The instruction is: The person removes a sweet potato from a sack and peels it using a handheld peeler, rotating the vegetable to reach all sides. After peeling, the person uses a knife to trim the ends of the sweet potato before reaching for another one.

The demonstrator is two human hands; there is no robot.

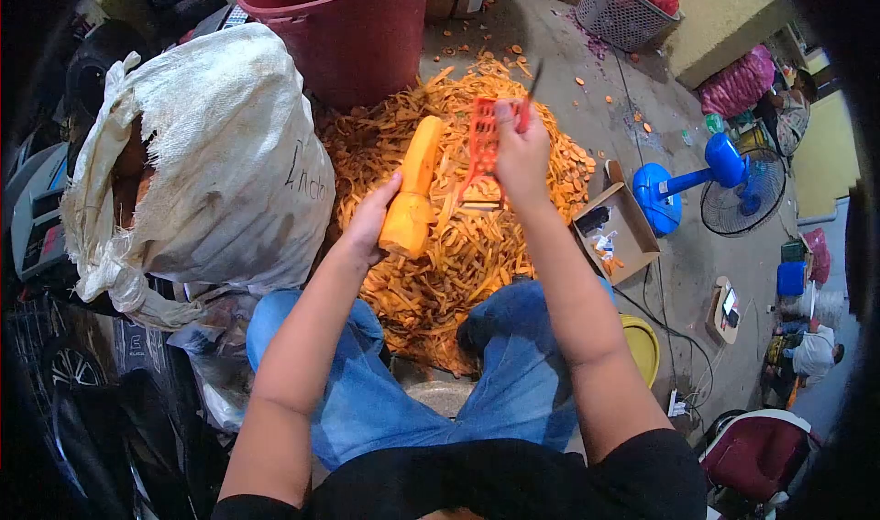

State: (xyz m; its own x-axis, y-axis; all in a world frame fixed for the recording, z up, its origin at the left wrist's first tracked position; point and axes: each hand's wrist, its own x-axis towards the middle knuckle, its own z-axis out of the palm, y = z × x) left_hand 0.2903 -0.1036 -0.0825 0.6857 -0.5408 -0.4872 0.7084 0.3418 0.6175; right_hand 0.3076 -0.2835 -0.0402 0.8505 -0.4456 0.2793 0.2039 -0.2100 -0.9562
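My left hand (371,215) is wrapped around the thick lower end of a large peeled orange carrot (423,162), whose narrower end points up and away from me. My right hand (524,158) grips a red peeler (483,144) with an openwork frame. The peeler's blade end hangs down just right of the carrot, and a small gap shows between them. Below both hands, a broad heap of orange peelings (440,291) covers the floor between my knees. Small round orange end pieces (573,167) lie along the heap's right side.
To the left stands a large white woven sack (238,153), torn open. A tall red tub (339,38) is behind the heap. On the right are a cardboard box (632,222), a blue fan (655,194), cables and a yellow-green basin (640,346). A grey basket (614,16) stands farther back.
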